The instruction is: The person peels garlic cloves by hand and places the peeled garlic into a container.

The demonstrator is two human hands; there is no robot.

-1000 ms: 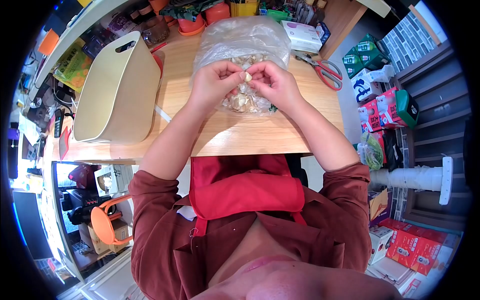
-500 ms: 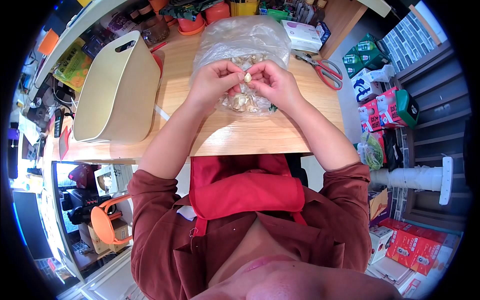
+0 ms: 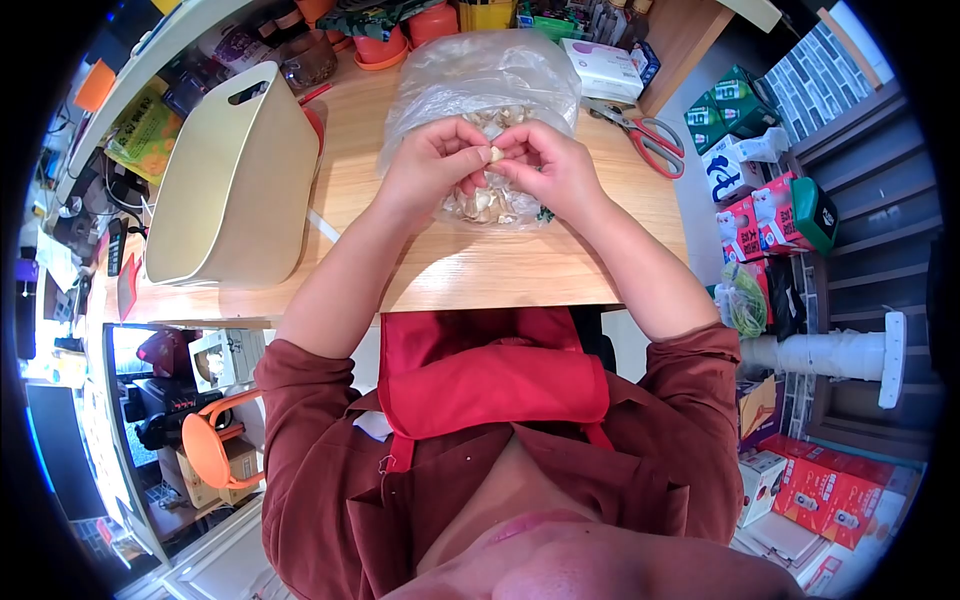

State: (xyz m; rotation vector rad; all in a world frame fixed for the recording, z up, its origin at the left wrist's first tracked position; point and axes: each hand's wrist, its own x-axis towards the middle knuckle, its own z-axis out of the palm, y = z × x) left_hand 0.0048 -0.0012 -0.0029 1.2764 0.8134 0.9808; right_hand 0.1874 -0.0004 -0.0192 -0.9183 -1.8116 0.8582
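Observation:
A small pale garlic clove [image 3: 496,154] is pinched between the fingertips of both hands. My left hand [image 3: 436,160] closes on it from the left, thumb and forefinger together. From the right, my right hand [image 3: 546,160] grips the same clove. Beneath them lies a clear plastic bag [image 3: 480,75], spread on the wooden table [image 3: 480,275]. Garlic pieces and papery skins [image 3: 488,207] lie on the bag just below the hands, and more show between and behind them. The fingers cover part of the clove.
A cream bin [image 3: 215,190] stands on the table to the left. Red-handled scissors [image 3: 655,145] lie at the right edge, near a white box [image 3: 603,72]. Pots and bottles line the back. Packages [image 3: 755,215] are stacked beyond the right side.
The clove has turned or sunk slightly between the fingertips, and less of it shows now. Both hands stay almost in the same place.

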